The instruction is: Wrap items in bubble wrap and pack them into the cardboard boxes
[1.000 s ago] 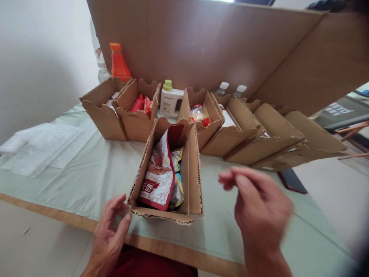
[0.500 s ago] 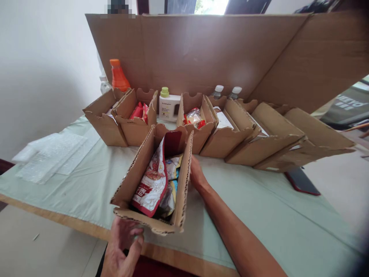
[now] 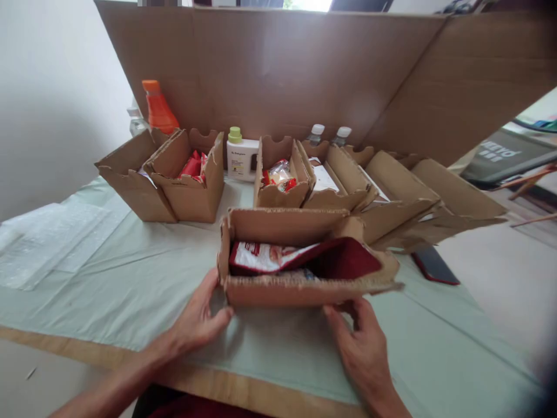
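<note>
A cardboard box (image 3: 278,295) lies crosswise in front of me, its long side towards me. In it are a white and dark red snack pouch (image 3: 270,255) and, mostly hidden below that, other packets. My left hand (image 3: 202,316) grips the box at its left end, with the thumb by the near corner. At the lower right of the near side, my right hand (image 3: 361,339) holds the box, its fingers partly hidden beneath it.
Behind stands a row of cardboard boxes (image 3: 198,200), some with red packets (image 3: 194,165). A white bottle with a green cap (image 3: 241,158) sits in a gap. Bubble wrap (image 3: 56,238) lies left, a dark phone-like slab (image 3: 435,266) right. A tall cardboard panel (image 3: 287,69) closes the back.
The box has turned from pointing away from me to lying crosswise. My left hand has come up to its left end, and my right hand has moved to its near side.
</note>
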Tool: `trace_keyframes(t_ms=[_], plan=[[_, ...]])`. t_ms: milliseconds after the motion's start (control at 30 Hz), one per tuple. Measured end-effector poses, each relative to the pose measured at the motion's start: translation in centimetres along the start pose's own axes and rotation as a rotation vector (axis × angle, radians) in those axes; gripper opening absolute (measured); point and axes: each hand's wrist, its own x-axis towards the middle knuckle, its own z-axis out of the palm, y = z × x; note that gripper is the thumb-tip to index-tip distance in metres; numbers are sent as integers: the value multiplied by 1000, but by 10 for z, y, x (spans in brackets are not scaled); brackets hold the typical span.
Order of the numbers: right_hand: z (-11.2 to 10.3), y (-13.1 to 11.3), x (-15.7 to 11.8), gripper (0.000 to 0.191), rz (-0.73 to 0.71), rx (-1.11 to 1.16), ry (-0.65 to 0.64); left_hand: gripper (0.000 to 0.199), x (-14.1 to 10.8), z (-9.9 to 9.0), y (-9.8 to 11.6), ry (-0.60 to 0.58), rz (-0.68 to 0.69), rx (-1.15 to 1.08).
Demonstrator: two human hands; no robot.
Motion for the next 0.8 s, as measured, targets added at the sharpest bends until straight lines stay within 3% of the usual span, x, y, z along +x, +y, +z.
trace_keyframes(t_ms=[133, 200, 267, 400, 600, 700, 800], plan=[[11, 12, 25, 42, 0, 66, 11, 52, 131, 26, -1, -134, 60, 45], [14, 23, 27, 44, 21, 70, -39, 52, 164, 36, -7, -134, 99, 84], [14, 32, 23, 47, 42, 48, -47, 53, 167, 41, -17, -98, 135, 151], [10, 35, 19, 51, 81, -15, -37, 50, 142, 41, -32, -61, 168, 227], [-1, 13, 57, 42, 114, -19, -188, 54, 138, 42, -40, -58, 201, 241], [1, 14, 74, 42, 93, -54, -167, 62, 138, 46, -48, -60, 210, 261], [5, 28, 70, 43, 22, -142, -108, 64, 139, 51, -49, -63, 187, 306]])
